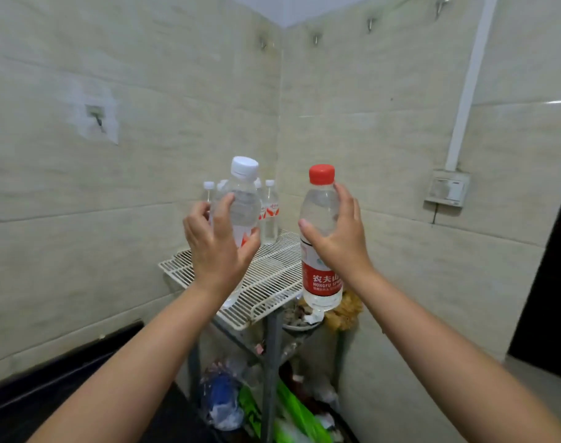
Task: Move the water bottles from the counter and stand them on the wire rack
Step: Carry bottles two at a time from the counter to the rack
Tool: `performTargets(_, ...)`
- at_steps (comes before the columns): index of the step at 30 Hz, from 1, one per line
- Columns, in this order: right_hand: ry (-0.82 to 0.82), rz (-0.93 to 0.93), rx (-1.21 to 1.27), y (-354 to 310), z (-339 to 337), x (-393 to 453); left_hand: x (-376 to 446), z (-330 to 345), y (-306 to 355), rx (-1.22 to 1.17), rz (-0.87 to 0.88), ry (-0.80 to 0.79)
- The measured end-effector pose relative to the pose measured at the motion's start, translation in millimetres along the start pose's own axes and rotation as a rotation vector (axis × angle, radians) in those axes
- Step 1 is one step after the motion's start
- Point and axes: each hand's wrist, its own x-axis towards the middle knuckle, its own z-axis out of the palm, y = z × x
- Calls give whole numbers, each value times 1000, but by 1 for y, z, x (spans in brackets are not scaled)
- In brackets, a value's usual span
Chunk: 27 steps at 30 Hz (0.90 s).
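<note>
The left hand [220, 247] grasps a white-capped water bottle [240, 203] by its body; the right hand [335, 238] grasps a red-capped water bottle [320, 247]. Both are held upright above the wire rack [272, 276], probably for standing beside the bottles at its rear [269, 209]

Six water bottles [320, 238] (two held)

Two pale tiled walls [145, 91] meet in a corner, carrying small metal hooks [317, 38], a white conduit [468, 87] and a grimy switch box [447, 188] (right wall).
</note>
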Motion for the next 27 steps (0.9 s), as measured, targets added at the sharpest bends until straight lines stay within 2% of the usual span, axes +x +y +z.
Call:
performTargets(5, -47, 14, 73, 58, 40, 58, 7, 70, -34, 31, -46, 10)
performTargets(9, -112, 52, 191, 111, 80, 98, -6, 114, -65, 46, -169, -40)
performTargets(13, -200, 72, 331, 157, 126, 143, -7, 163, -95, 169, -222, -38)
performTargets(17, -319, 79, 448, 198, 178, 180, -15, 211, -117, 231, -417, -105)
performTargets(20, -406, 85, 554, 218, 211, 197, -17, 240, -134, 294, -519, -87)
performTargets(23, -475, 79, 605, 230, 239, 206, -19, 258, -147, 342, -518, -73)
performTargets(27, -529, -27, 552, 237, 257, 209, -26, 267, -158, 387, -521, -98)
